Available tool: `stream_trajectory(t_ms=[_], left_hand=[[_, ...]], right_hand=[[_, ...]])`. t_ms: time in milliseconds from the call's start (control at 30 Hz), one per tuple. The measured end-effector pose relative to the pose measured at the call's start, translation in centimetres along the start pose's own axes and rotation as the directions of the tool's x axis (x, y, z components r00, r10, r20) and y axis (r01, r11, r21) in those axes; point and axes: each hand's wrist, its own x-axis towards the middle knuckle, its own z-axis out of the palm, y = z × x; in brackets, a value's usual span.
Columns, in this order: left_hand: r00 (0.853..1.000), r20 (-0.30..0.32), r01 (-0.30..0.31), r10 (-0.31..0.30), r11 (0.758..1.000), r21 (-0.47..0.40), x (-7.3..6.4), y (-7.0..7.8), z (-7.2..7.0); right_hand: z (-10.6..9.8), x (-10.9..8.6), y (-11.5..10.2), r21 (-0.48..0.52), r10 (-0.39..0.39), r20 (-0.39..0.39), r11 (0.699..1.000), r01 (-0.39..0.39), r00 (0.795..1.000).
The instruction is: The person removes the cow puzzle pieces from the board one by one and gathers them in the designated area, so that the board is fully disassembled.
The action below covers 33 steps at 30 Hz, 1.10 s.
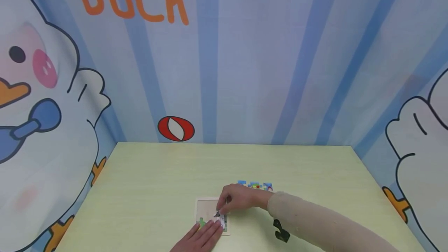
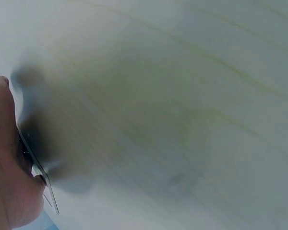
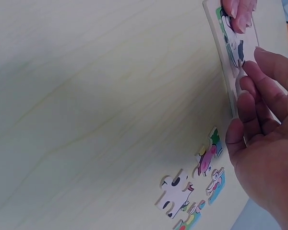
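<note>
A shallow wooden puzzle tray [image 1: 211, 198] lies on the table, with a few printed pieces in its near part. My left hand [image 1: 200, 238] rests on these pieces with fingers straight, partly covering a green piece [image 1: 201, 221]. In the left wrist view, the left hand [image 2: 12, 177] shows at the edge beside the thin side of the tray [image 2: 38, 165]. My right hand [image 1: 239, 198] reaches over the tray's right side, fingertips pinching a black-and-white puzzle piece [image 3: 239, 50]. The right hand [image 3: 266, 105] hides part of the tray in the right wrist view.
Several loose puzzle pieces lie on the table beyond my right forearm, among them a white one with black spots [image 3: 175, 194] and a pink one [image 3: 207, 158]. A black object [image 1: 281, 231] shows under the right sleeve. A duck-printed curtain [image 1: 245, 69] borders the table.
</note>
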Motion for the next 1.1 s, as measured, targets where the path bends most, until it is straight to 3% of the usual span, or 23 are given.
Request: stream_trajectory(t_ms=[300, 867, 1100], left_hand=[[0.999, -0.047, -0.003, 0.007, 0.996, 0.087, -0.04, 0.09, 0.28], [1.000, -0.004, -0.004, 0.004, 1.000, 0.017, 0.03, 0.05, 0.00], [1.000, -0.023, -0.008, 0.008, 1.000, 0.012, -0.01, 0.03, 0.11]], right_hand=[[0.09, 0.05, 0.11, 0.030, -0.010, -0.023, 0.999, 0.010, 1.000], [0.65, 0.27, 0.28, 0.086, 0.001, -0.028, 0.996, 0.001, 1.000], [0.94, 0.35, 0.18, 0.084, -0.004, -0.046, 0.996, 0.008, 0.999]])
